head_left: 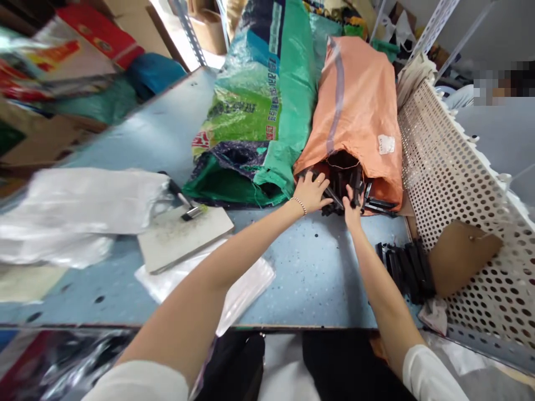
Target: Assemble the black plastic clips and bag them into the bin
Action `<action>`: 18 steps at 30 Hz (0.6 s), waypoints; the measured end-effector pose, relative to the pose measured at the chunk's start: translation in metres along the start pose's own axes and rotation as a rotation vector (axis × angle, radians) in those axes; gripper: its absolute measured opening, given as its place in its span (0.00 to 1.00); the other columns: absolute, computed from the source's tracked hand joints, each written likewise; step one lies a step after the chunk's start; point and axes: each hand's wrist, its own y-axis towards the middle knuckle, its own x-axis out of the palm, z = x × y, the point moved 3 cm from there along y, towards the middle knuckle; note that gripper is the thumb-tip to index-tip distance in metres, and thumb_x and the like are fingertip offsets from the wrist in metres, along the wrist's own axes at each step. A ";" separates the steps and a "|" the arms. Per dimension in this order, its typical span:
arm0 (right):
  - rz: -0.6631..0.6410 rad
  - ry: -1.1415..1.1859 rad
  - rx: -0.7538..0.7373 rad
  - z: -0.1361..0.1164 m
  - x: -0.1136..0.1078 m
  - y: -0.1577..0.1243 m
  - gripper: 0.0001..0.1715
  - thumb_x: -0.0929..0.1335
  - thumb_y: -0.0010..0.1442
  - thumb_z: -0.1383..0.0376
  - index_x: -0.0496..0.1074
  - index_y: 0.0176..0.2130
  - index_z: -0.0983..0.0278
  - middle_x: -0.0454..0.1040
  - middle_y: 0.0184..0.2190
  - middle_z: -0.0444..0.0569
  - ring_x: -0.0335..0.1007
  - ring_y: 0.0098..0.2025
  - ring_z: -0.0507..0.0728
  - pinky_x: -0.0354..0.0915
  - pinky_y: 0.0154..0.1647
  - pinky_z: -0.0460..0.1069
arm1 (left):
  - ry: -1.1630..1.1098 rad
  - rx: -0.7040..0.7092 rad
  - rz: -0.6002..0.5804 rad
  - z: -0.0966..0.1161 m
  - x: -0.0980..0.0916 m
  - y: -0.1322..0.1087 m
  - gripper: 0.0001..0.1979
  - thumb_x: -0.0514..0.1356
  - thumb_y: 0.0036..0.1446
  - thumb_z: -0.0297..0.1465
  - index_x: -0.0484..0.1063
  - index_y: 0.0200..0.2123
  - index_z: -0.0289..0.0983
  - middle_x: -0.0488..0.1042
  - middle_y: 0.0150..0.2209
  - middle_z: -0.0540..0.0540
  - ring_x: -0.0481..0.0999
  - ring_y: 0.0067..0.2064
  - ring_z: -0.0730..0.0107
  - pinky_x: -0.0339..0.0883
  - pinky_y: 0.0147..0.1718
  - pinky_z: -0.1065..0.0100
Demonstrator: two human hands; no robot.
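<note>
The black elongated parts [340, 186] protrude from the mouth of the orange woven sack [351, 106], their long axes running roughly along the sack, with free ends angled toward the person. The left hand [311, 192] lies at the mouth, fingers spread and open, on no distinct part. The right hand [352, 209] is among the parts, fingers drawn together; whether it has hold of one cannot be determined. The sack lies on a speckled blue table [309, 278]. Left of the sack lies a green woven sack [251, 100]. Right of it stands a perforated metal panel [455, 184], and a stack of black bars [405, 270] lies on the person's side.
</note>
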 end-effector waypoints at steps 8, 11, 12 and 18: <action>-0.296 -0.273 -0.209 -0.054 0.014 -0.077 0.47 0.65 0.66 0.49 0.47 0.75 0.56 0.46 0.75 0.59 0.25 0.77 0.79 0.26 0.66 0.84 | -0.094 -0.094 -0.192 -0.046 0.045 -0.095 0.22 0.60 0.63 0.48 0.78 0.48 0.35 0.73 0.54 0.36 0.66 0.55 0.46 0.59 0.56 0.49; -0.371 -0.255 -0.285 -0.057 0.003 -0.089 0.50 0.69 0.63 0.46 0.50 0.74 0.56 0.40 0.77 0.59 0.25 0.76 0.83 0.28 0.65 0.85 | -0.118 -0.125 -0.163 -0.063 0.050 -0.117 0.23 0.62 0.61 0.50 0.79 0.41 0.36 0.75 0.46 0.38 0.66 0.51 0.51 0.60 0.55 0.50; -0.397 -0.245 -0.305 -0.057 -0.001 -0.092 0.51 0.69 0.62 0.45 0.51 0.74 0.56 0.39 0.77 0.59 0.27 0.76 0.82 0.29 0.66 0.84 | -0.106 -0.131 -0.137 -0.068 0.048 -0.123 0.23 0.63 0.60 0.51 0.80 0.40 0.36 0.74 0.45 0.37 0.66 0.51 0.50 0.60 0.54 0.50; -0.450 -0.226 -0.374 -0.077 -0.010 -0.098 0.51 0.69 0.64 0.46 0.49 0.75 0.60 0.47 0.75 0.63 0.42 0.75 0.79 0.23 0.67 0.82 | -0.043 -0.118 0.067 -0.083 0.013 -0.154 0.23 0.62 0.60 0.52 0.81 0.34 0.37 0.72 0.43 0.37 0.64 0.53 0.45 0.62 0.53 0.47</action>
